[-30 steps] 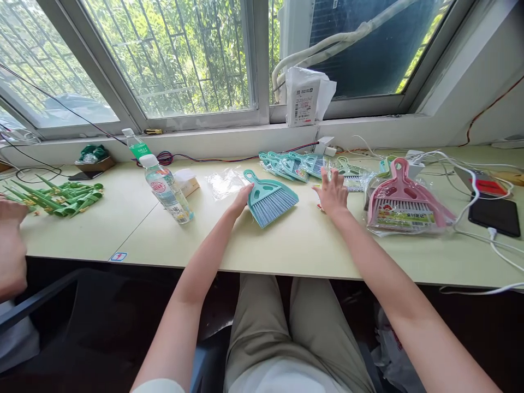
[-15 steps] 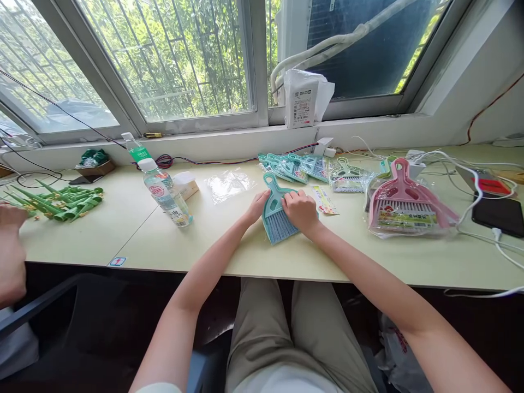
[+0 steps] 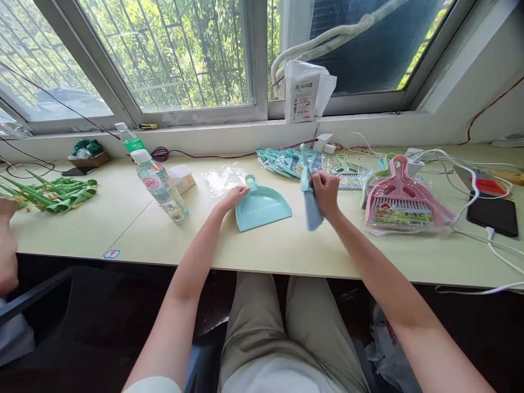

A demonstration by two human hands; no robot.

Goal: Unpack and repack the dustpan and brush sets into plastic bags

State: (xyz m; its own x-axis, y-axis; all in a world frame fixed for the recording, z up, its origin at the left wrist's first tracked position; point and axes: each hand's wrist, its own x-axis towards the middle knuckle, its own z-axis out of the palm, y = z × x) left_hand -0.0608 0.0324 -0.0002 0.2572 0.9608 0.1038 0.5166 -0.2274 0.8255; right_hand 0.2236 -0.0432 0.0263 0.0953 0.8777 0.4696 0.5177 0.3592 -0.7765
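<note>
A turquoise dustpan [image 3: 264,210] rests on the table in front of me, its wide edge toward me. My left hand [image 3: 236,197] grips it by its upper left side, near the looped handle. To the right of the dustpan, my right hand [image 3: 325,192] is closed around a small hand brush [image 3: 311,210]. The brush is turned on its edge, handle up and grey-blue bristles down; I cannot tell whether the bristles touch the table. Behind it lie several wrapped turquoise dustpan-and-brush sets [image 3: 282,162].
Pink wrapped set [image 3: 403,199], white cables [image 3: 475,185] and a black phone [image 3: 492,214] are on the right. Left of me stand two bottles [image 3: 159,185], by a clear plastic wrapper [image 3: 224,179]. Green folded pieces [image 3: 53,194] lie near another person's hand [image 3: 6,210].
The brush has come apart from the dustpan. My right hand has carried it to the right and turned it on edge, while my left hand has shifted left with the dustpan.
</note>
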